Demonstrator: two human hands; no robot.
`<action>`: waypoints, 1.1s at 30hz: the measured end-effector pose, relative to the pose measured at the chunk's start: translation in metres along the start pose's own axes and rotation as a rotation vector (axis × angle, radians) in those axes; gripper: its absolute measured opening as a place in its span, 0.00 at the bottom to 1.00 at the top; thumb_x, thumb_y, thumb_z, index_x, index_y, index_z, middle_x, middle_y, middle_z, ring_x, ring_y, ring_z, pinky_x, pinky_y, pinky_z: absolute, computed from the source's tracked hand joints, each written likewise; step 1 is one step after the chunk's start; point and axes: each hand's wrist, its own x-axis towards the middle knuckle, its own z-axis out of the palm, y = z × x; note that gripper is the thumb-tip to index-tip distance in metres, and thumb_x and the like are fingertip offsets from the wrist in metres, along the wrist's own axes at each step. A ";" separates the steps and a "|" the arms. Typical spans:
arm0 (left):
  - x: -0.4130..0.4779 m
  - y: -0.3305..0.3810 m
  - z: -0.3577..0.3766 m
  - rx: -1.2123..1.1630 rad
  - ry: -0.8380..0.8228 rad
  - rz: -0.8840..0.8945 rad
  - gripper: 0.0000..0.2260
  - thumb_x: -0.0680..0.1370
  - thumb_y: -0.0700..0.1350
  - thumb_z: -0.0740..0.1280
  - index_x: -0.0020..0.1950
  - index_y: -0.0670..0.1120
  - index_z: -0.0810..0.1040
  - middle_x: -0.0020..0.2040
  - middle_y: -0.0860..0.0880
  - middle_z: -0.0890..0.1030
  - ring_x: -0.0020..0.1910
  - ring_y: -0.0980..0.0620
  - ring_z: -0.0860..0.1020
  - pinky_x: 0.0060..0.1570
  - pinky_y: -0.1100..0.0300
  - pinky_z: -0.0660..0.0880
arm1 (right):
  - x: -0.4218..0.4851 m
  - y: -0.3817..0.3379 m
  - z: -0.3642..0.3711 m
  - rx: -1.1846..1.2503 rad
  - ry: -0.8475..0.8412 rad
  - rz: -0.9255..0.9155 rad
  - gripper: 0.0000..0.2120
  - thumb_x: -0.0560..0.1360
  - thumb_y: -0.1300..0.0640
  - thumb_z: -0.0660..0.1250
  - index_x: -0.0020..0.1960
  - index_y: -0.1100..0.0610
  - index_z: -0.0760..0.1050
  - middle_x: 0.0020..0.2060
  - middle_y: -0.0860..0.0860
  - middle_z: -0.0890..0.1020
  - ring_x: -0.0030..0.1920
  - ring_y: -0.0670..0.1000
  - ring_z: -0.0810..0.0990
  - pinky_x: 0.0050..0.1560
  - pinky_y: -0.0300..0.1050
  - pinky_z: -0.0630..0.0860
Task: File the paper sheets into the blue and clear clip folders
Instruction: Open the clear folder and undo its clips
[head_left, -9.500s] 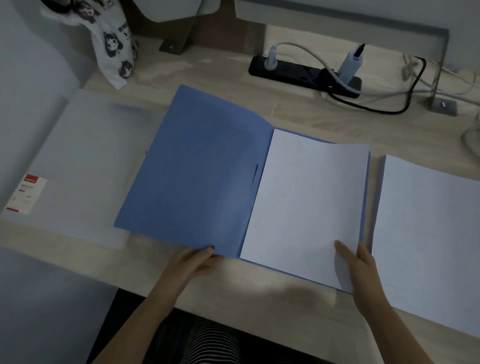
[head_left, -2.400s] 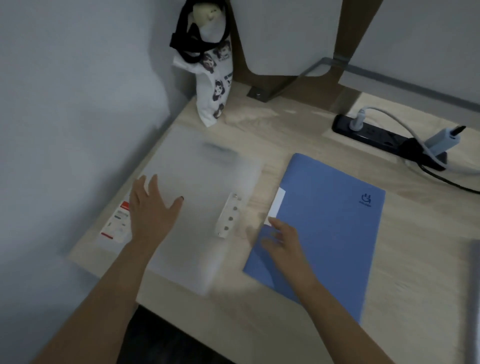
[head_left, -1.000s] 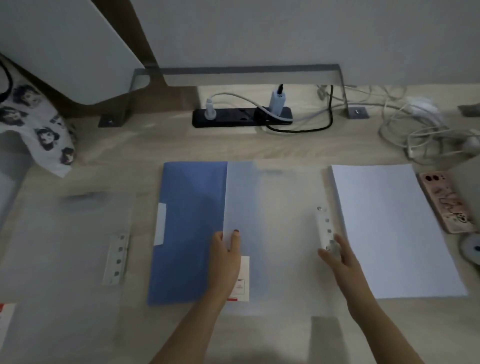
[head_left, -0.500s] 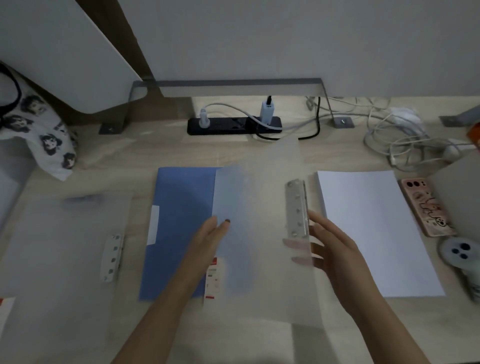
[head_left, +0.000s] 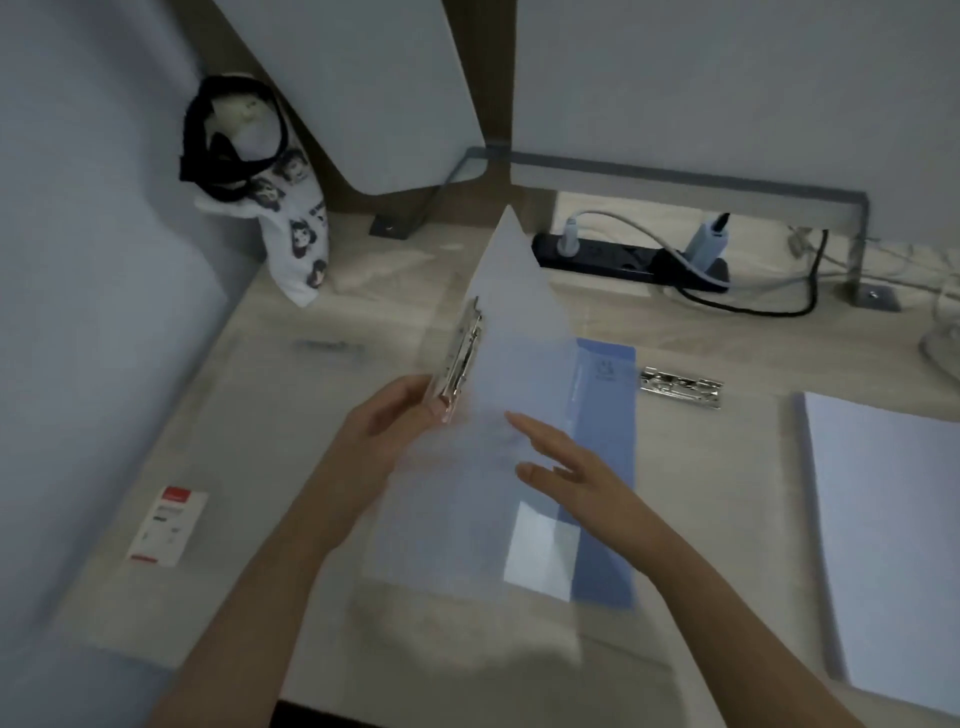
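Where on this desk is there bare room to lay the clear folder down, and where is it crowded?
Bare desk runs between the blue folder and the paper stack, and from the metal clip back to the power strip. The middle is crowded under the left hand and right hand; a second clear folder covers the left.

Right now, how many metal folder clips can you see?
2. The upright clip is on the raised clear folder, beside the left hand; the flat clip lies right of the blue folder. More may be hidden under folders.
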 end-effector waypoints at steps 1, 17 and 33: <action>0.001 -0.005 -0.011 -0.005 0.021 -0.016 0.10 0.75 0.44 0.67 0.55 0.45 0.80 0.52 0.45 0.83 0.55 0.51 0.80 0.49 0.54 0.80 | 0.007 0.009 0.002 -0.054 0.004 0.021 0.22 0.77 0.55 0.63 0.67 0.40 0.64 0.72 0.40 0.63 0.71 0.37 0.59 0.64 0.29 0.57; 0.040 -0.106 -0.080 -0.113 0.179 -0.317 0.09 0.80 0.41 0.58 0.52 0.44 0.78 0.41 0.51 0.86 0.41 0.55 0.84 0.38 0.63 0.81 | 0.033 0.106 0.018 -0.915 0.086 0.131 0.50 0.53 0.18 0.30 0.70 0.40 0.32 0.75 0.49 0.36 0.74 0.52 0.32 0.72 0.57 0.35; 0.024 -0.138 -0.077 -0.219 0.148 -0.315 0.11 0.80 0.44 0.59 0.55 0.45 0.79 0.45 0.53 0.86 0.48 0.58 0.83 0.49 0.65 0.78 | 0.038 0.114 0.015 -0.974 -0.006 0.116 0.41 0.53 0.18 0.30 0.60 0.30 0.20 0.69 0.46 0.27 0.70 0.52 0.25 0.66 0.54 0.25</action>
